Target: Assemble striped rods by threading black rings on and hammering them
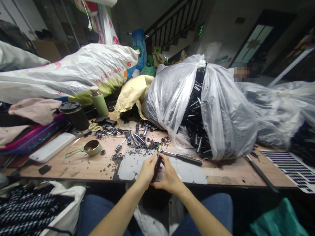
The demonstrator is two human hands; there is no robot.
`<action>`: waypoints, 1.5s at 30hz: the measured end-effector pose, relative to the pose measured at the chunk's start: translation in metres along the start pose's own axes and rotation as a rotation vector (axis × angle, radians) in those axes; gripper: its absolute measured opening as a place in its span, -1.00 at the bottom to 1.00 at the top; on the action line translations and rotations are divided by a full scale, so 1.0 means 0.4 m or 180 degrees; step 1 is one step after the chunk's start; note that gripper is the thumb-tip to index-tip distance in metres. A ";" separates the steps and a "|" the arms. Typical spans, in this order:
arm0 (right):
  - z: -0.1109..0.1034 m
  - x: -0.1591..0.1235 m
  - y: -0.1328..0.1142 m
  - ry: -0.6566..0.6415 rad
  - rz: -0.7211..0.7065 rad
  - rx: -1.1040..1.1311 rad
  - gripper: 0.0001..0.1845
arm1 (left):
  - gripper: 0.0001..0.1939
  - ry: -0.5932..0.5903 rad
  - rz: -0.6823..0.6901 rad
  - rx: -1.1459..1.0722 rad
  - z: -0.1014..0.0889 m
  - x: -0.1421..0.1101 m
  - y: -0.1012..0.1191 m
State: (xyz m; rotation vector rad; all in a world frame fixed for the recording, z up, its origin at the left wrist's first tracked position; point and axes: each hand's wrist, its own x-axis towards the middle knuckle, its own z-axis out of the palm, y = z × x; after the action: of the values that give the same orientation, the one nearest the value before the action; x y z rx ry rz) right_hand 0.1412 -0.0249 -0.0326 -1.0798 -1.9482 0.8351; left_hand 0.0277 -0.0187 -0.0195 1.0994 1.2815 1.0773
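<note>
Between my left hand (147,167) and my right hand (170,175), a slim black tube-like piece (157,168) is held above the front edge of the bench. Fingers of both hands are closed around it, and its exact kind is partly hidden by them. Just beyond my fingertips lies a small hammer (182,157) with a yellowish head tip and a dark handle pointing right. Beneath the hands is a grey-white mat (130,160). Black-and-white beaded cylinders (135,140) and many tiny black bits lie behind the mat.
A measuring cup (92,148), scissors (93,127), a black tumbler (73,115) and a green bottle (98,101) stand or lie left. A clear plastic bag (169,95) of black tubes bulges behind the hammer. Right is a patterned sheet (290,167); lower left, an open sack (71,200).
</note>
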 end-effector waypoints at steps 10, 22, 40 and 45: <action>-0.120 0.041 0.080 0.0298 0.0500 -0.2630 -0.69 | -0.60 -0.0606 0.2689 0.3378 -0.078 0.003 -0.094; -0.223 -0.086 -0.045 0.0798 0.1182 -0.1924 -0.57 | -0.63 -0.0218 0.2570 0.4260 -0.069 -0.022 -0.063; -0.044 -0.095 -0.141 -0.0284 0.0484 -0.2099 -0.52 | -0.41 -0.0073 0.2324 0.4395 0.027 -0.054 -0.139; -0.038 -0.084 -0.149 -0.0058 0.0550 -0.1978 -0.50 | -0.35 -0.0228 0.2168 0.4057 0.019 -0.043 -0.150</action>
State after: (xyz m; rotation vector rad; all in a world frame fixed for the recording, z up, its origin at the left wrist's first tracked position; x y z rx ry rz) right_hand 0.1426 -0.0778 0.0136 -1.6156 -2.2146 0.3156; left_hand 0.0347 -0.0454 -0.0758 2.6321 1.5796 0.5558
